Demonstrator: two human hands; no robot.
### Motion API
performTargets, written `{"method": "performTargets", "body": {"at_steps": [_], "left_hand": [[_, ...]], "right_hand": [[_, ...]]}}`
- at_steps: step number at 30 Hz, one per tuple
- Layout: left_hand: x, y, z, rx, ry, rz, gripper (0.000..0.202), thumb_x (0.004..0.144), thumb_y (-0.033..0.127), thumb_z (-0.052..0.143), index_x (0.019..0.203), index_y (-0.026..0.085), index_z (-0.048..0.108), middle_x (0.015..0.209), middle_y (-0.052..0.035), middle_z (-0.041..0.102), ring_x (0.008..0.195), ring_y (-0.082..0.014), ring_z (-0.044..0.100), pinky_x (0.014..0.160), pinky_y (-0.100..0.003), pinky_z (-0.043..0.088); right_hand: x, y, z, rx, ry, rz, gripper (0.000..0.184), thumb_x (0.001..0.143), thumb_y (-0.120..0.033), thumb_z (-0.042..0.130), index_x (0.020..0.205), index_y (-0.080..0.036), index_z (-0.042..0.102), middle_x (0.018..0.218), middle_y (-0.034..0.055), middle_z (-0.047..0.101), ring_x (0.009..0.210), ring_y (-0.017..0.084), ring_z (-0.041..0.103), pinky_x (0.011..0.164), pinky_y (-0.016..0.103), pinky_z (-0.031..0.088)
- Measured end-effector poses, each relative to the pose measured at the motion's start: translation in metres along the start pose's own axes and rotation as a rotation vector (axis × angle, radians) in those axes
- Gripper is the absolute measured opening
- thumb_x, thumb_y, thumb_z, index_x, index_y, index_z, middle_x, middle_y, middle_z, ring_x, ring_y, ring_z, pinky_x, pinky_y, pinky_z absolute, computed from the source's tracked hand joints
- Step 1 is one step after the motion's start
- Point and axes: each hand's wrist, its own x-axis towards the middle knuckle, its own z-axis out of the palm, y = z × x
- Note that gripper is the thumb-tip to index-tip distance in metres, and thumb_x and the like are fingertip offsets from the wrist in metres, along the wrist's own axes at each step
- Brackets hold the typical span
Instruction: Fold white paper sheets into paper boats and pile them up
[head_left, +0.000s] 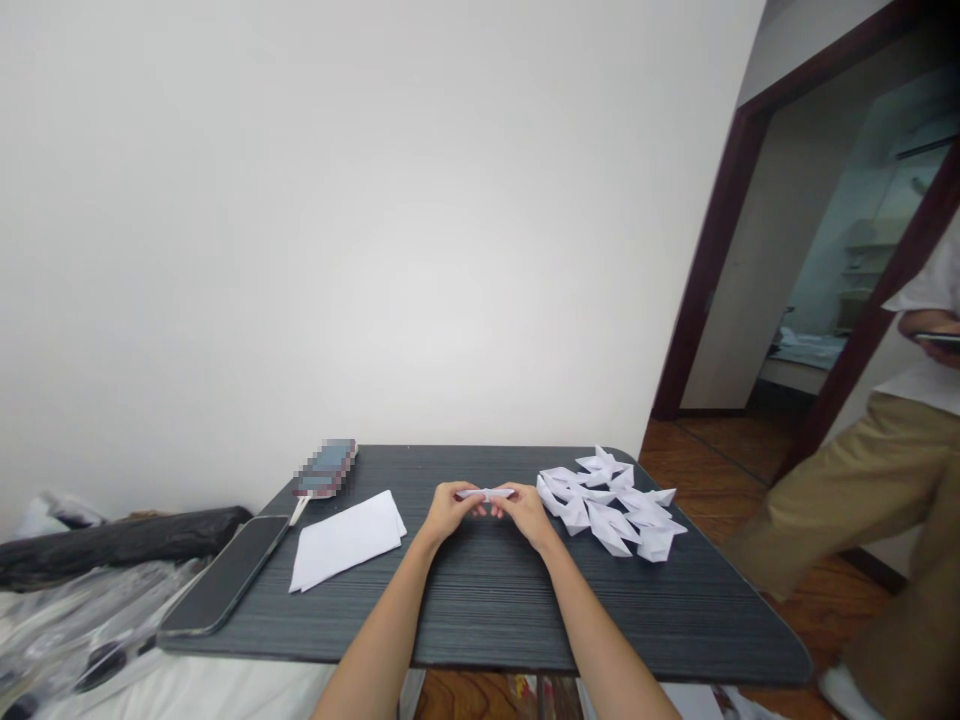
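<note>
Over the middle of the dark table, my left hand [451, 512] and my right hand [525, 510] pinch the two ends of a small folded white paper [486, 494]. Both hands are closed on it, thumbs toward me, with the paper held roughly level between them. To the right of my right hand lies a pile of folded paper boats [600, 500], white and pointed, several of them overlapping. A stack of flat white paper sheets [349, 540] rests to the left of my left hand.
A phone [229, 575] lies at the table's [495, 620] left edge, near a blurred-out device [327, 468] at the back left. Plastic-wrapped items [82, 600] sit left of the table. A white wall stands behind. At right, a person [862, 480] stands by a doorway.
</note>
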Motion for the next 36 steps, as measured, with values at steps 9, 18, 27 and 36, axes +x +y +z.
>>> {"method": "performTargets", "body": {"at_steps": [9, 18, 27, 36], "left_hand": [[0.003, -0.01, -0.002, -0.145, -0.031, -0.125, 0.036, 0.069, 0.038, 0.053, 0.086, 0.007, 0.057, 0.062, -0.0068, 0.064, 0.056, -0.0173, 0.061, 0.058, -0.029, 0.048], [0.001, -0.017, -0.011, -0.41, -0.03, -0.236, 0.037, 0.072, 0.043, 0.049, 0.086, 0.008, 0.051, 0.073, -0.0124, 0.065, 0.071, -0.02, 0.062, 0.066, -0.031, 0.047], [0.0, -0.011, -0.008, -0.212, -0.035, -0.159, 0.041, 0.073, 0.048, 0.042, 0.076, 0.008, 0.051, 0.048, -0.002, 0.056, 0.033, -0.008, 0.048, 0.032, -0.017, 0.031], [-0.002, -0.023, -0.004, -0.077, 0.0, -0.123, 0.036, 0.074, 0.041, 0.042, 0.079, 0.008, 0.054, 0.05, -0.0019, 0.056, 0.032, -0.0069, 0.046, 0.032, -0.016, 0.031]], "right_hand": [[0.0, 0.006, 0.0, 0.143, -0.015, 0.135, 0.036, 0.064, -0.044, 0.054, 0.075, -0.01, 0.059, 0.049, 0.0034, 0.06, 0.045, 0.015, 0.056, 0.046, 0.025, 0.044], [-0.002, 0.009, -0.003, 0.183, 0.027, 0.137, 0.042, 0.07, -0.051, 0.043, 0.07, -0.01, 0.052, 0.045, 0.0043, 0.058, 0.041, 0.013, 0.055, 0.04, 0.02, 0.037], [-0.005, 0.007, -0.004, -0.015, 0.042, 0.074, 0.046, 0.075, -0.046, 0.037, 0.094, -0.008, 0.054, 0.035, -0.0047, 0.047, 0.029, 0.006, 0.034, 0.034, 0.016, 0.023], [-0.007, 0.014, 0.003, -0.301, 0.126, 0.02, 0.035, 0.073, -0.035, 0.04, 0.088, -0.011, 0.06, 0.038, -0.0039, 0.047, 0.037, 0.011, 0.043, 0.044, 0.022, 0.035]]}}
